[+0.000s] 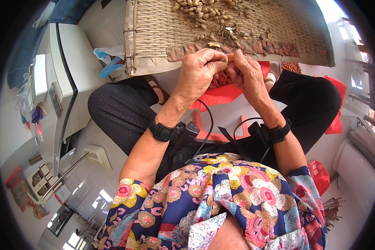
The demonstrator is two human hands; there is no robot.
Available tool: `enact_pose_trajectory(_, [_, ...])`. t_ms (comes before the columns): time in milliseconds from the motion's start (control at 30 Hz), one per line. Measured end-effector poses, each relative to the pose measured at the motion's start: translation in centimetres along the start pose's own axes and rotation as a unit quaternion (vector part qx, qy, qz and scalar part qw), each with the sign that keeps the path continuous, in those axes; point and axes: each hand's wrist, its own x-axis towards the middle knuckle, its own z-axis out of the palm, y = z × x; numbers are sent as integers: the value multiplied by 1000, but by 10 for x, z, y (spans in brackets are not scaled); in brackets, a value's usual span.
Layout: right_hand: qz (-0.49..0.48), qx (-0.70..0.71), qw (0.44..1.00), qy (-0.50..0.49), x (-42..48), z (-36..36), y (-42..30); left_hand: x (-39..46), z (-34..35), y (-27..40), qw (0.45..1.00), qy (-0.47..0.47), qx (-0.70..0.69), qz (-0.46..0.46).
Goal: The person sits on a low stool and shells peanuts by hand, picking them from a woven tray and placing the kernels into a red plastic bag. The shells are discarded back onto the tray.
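My left hand [197, 71] pinches a peanut [224, 59] between thumb and forefinger. Close against it is my right hand [249, 72], its thumb raised and its other fingers curled; whether they grip anything is hidden. Directly beneath both hands, a red bag [220, 97] lies spread with shelled reddish peanut kernels [219, 80] in it. Beyond my fingertips stands a woven wicker tray [156, 34] with a cloth-patched near edge. Unshelled peanuts [203, 13] are heaped at its far side, and bits of shell and debris [231, 32] are scattered nearer. One pale peanut shell [214, 45] rests on the patch.
Black straps with cabled devices [187, 130] sit on my wrists. A red stool-like frame [203, 132] shows between my knees. At left stand a white cabinet [67, 62] and a blue-and-white plastic bag [109, 62]. Red bags [334, 103] and more kernels [290, 67] lie right.
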Motion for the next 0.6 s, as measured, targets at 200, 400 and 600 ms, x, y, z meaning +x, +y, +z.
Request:
enact_pose_trajectory(200, [-11,-25,1000,7,3,2,5,2,0,-10,987,20,116,106])
enact_pose_trajectory(400, [7,36,999,-5,3,2,1,-2,2,-7,984,28,127,120])
enact_pose_trajectory(600, [-17,18,1000,16,3,9,2,-6,5,-9,990,49,94,96])
